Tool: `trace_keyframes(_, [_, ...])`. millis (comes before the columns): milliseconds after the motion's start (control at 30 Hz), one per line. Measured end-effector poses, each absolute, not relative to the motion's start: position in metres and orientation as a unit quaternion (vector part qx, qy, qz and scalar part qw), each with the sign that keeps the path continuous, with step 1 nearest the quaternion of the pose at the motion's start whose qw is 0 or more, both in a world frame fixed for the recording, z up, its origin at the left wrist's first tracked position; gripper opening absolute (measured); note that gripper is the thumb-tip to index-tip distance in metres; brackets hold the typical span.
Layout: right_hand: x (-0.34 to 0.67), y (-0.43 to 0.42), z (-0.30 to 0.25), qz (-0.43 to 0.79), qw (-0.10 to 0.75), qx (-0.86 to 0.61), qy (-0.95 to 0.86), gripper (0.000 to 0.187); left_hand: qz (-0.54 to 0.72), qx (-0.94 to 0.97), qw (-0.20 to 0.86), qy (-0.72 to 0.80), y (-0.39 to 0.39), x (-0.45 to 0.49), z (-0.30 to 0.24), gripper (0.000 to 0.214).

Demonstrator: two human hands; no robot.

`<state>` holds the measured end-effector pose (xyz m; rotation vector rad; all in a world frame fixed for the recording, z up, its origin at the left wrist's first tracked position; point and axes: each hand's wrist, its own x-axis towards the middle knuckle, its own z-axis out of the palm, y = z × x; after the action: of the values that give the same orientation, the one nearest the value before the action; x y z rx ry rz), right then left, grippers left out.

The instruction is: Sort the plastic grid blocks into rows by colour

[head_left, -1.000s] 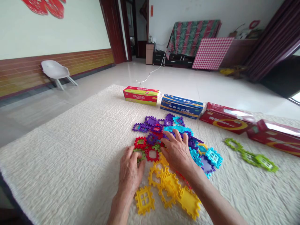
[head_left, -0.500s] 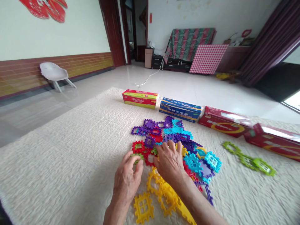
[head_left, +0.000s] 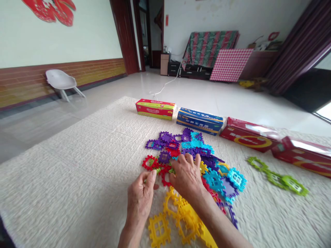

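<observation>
Left hand (head_left: pixel 140 194) pinched on a mostly hidden green piece (head_left: pixel 158 170); right hand (head_left: pixel 186 175), fingertips hidden, grip unclear.

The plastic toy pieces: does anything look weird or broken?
Nothing looks clearly broken. Three lime-green, toothed plastic pieces look a bit odd, lying apart on the right, away from the jumbled multicoloured plastic heap.

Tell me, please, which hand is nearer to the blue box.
Right. The right hand is over the plastic pieces, on the near side of the blue box; the left hand is farther from it, to the left and closer to the camera.
</observation>
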<state>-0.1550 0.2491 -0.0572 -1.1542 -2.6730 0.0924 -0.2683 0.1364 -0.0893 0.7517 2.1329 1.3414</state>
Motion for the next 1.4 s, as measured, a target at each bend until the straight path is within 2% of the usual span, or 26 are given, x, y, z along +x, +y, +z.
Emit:
trace_keyframes(100, [-0.146, 0.245, -0.055, 0.051, 0.222, -0.370, -0.901, 0.009, 0.538, 0.246, 0.283, 0.755, 0.138, -0.266, -0.094, 0.043])
trace_keyframes(200, [-0.141, 0.238, -0.049, 0.121, 0.334, -0.293, -0.888, 0.012, 0.584, 0.217, 0.320, 0.713, 0.141, -0.261, -0.095, 0.044])
trace_keyframes(300, [-0.139, 0.227, -0.047, 0.234, 0.386, -0.240, -0.859, 0.014, 0.629, 0.205, 0.352, 0.662, 0.144, -0.255, -0.090, 0.048])
trace_keyframes(433, [-0.142, 0.214, -0.056, 0.338, 0.403, -0.279, -0.804, 0.013, 0.637, 0.195, 0.398, 0.631, 0.146, -0.245, -0.082, 0.053])
trace_keyframes(600, [-0.143, 0.205, -0.065, 0.331, 0.430, -0.264, -0.797, 0.017, 0.626, 0.214, 0.431, 0.613, 0.146, -0.233, -0.079, 0.052])
trace_keyframes(833, [-0.123, 0.211, -0.052, 0.358, 0.379, -0.233, -0.821, 0.022, 0.612, 0.208, 0.450, 0.616, 0.147, -0.227, -0.084, 0.052])
trace_keyframes(967, [-0.108, 0.215, -0.044, 0.364, 0.328, -0.256, -0.833, 0.029, 0.601, 0.238, 0.445, 0.620, 0.150, -0.219, -0.081, 0.049])
trace_keyframes(1067, [-0.098, 0.221, -0.042, 0.358, 0.328, -0.283, -0.827, 0.030, 0.580, 0.276, 0.442, 0.626, 0.153, -0.209, -0.075, 0.050])
trace_keyframes(1200, [-0.069, 0.243, -0.042, 0.330, 0.393, -0.343, -0.787, 0.027, 0.566, 0.313, 0.400, 0.650, 0.157, -0.204, -0.072, 0.051])
trace_keyframes(1300, [-0.028, 0.272, -0.044, 0.285, 0.427, -0.456, -0.727, 0.038, 0.571, 0.314, 0.313, 0.691, 0.155, -0.214, -0.081, 0.048])
trace_keyframes(1400, [0.020, 0.304, -0.054, 0.191, 0.427, -0.593, -0.656, 0.048, 0.551, 0.314, 0.200, 0.747, 0.155, -0.233, -0.093, 0.042])
